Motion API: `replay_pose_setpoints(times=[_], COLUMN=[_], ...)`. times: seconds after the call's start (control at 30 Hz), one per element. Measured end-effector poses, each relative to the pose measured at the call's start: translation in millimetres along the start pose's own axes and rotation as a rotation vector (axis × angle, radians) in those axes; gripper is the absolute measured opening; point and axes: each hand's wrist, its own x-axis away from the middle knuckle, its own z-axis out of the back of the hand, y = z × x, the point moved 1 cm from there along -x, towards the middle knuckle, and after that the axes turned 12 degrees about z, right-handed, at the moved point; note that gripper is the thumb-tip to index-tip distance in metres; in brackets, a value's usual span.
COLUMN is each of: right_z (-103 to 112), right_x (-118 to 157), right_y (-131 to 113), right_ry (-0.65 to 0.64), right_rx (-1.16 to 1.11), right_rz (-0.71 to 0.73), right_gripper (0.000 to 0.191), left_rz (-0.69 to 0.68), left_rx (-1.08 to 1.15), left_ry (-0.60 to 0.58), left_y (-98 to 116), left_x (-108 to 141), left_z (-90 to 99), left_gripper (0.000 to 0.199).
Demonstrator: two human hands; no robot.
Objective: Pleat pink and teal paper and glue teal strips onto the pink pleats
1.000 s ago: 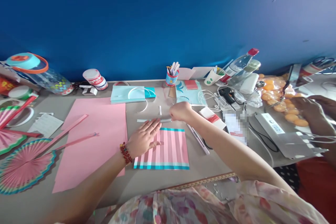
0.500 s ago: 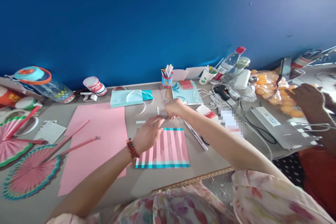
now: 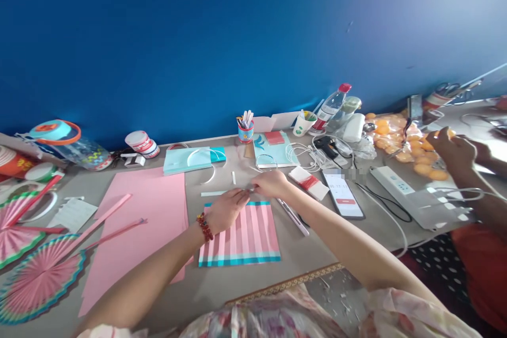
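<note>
A pleated pink paper sheet [image 3: 253, 232] with teal bands on its near and far edges lies on the desk in front of me. My left hand [image 3: 226, 210], a beaded bracelet at its wrist, rests across the sheet's upper left part with fingers extended. Just beyond the far edge, my right hand [image 3: 269, 184] is closed in a pinch close to the left fingertips; what it grips is hidden. A white strip [image 3: 214, 193] lies beside the left fingers, with a shorter strip [image 3: 233, 178] farther back. Right of the sheet is a slim pen-like tool [image 3: 293, 217].
Large pink paper sheets [image 3: 138, 211] and a pleated round fan [image 3: 43, 272] lie left. Behind are light-blue paper [image 3: 188, 160] and a pen cup [image 3: 245, 132]. A phone [image 3: 343, 195] and power strip [image 3: 396, 182] lie right. A co-worker's hand [image 3: 453, 150] is near orange balls [image 3: 423, 161].
My right hand has come closer to the pleated sheet's far edge and the left fingertips. The left hand stays on the sheet. The whole view has shifted slightly.
</note>
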Motion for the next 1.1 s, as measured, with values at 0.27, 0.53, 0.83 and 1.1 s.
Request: replay_pose_setpoints(times=[0.27,0.53,0.83,1.1], right_z=[-18,-31,-37,-34], right_x=[7,15,43,65], right_y=[-4,-20,-22,-13], right_ry=[0.145,0.223,0.328,0.551], right_rx=[-0.017,0.024,0.102,0.062], right_rz=[-0.004,0.023,0.023,-0.118], right_gripper=[0.027,0.023,0.023,0.027], left_rz=[0.038,0.067,0.086,0.269], left_rx=[-0.137,-0.216,-0.232,0.147], left_ry=[-0.102,-0.135,-0.068,0.112], left_y=[18,32,40,5], left_x=[-2,-5,-5,13], left_z=[2.7,13.9,15.6,32.8], left_gripper=[0.057,0.046,0.038,0.034])
